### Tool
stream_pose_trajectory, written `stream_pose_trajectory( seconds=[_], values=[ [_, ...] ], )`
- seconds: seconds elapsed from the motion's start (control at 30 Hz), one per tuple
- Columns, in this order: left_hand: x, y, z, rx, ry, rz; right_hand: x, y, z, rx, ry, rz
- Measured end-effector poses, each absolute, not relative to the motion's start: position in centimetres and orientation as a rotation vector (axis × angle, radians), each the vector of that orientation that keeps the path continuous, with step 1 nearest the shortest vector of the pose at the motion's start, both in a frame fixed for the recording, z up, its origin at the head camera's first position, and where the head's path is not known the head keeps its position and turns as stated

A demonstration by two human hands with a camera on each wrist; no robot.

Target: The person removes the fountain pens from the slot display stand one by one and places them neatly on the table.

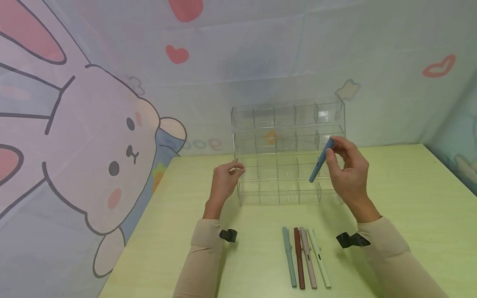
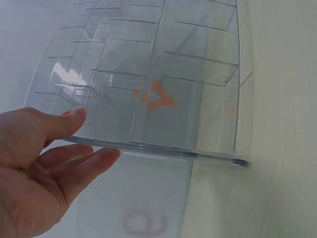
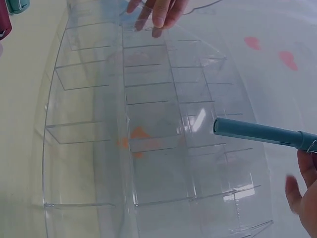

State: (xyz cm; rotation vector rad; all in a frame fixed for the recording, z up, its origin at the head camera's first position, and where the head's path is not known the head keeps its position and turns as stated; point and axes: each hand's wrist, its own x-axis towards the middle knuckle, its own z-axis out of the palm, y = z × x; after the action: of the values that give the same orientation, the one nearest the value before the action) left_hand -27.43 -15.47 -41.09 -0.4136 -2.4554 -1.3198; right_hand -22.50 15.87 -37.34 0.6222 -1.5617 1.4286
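Nearest the viewer, four pens are lying side by side on the green table point(image 1: 410, 215): a grey-green pen point(image 1: 289, 256), a dark red pen point(image 1: 299, 257), a pink pen point(image 1: 308, 257) and a pale green pen point(image 1: 319, 257), all capped and roughly parallel, well apart from both hands.

Further in, the right hand point(image 1: 348, 171) is pinching a blue pen point(image 1: 321, 160) near its upper end between thumb and fingertips. The pen is hanging tilted, its lower end pointing down and to the left, in front of the right-hand columns of the clear acrylic organizer point(image 1: 287, 153). In the right wrist view the pen's free end point(image 3: 223, 127) is hovering over the compartments; whether it is touching a divider cannot be told.

The left hand point(image 1: 225, 178) is resting against the organizer's left edge, fingers loosely extended, thumb point(image 2: 69, 119) above the side panel and fingers below.

Behind, the organizer is standing in stepped rows against a fabric backdrop point(image 1: 93, 136) printed with a rabbit and hearts.
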Motion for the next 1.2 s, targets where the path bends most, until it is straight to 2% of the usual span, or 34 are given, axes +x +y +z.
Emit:
stream_pose_trajectory(
  seconds=[0.47, 0.83, 1.2],
  values=[
    [-27.4, -15.5, -41.2, -0.406, -2.454, -1.319, -21.5, 16.3, -36.5, 0.64, -1.735, 1.446],
    [-27.3, -15.4, -40.9, -0.404, -2.458, -1.325, -20.5, 17.0, -35.4, 0.441, -2.115, 1.374],
    [-27.2, -15.4, -40.9, -0.393, -2.467, -1.335, -20.5, 18.2, -35.2, 0.368, -2.549, 1.519]
  ],
)
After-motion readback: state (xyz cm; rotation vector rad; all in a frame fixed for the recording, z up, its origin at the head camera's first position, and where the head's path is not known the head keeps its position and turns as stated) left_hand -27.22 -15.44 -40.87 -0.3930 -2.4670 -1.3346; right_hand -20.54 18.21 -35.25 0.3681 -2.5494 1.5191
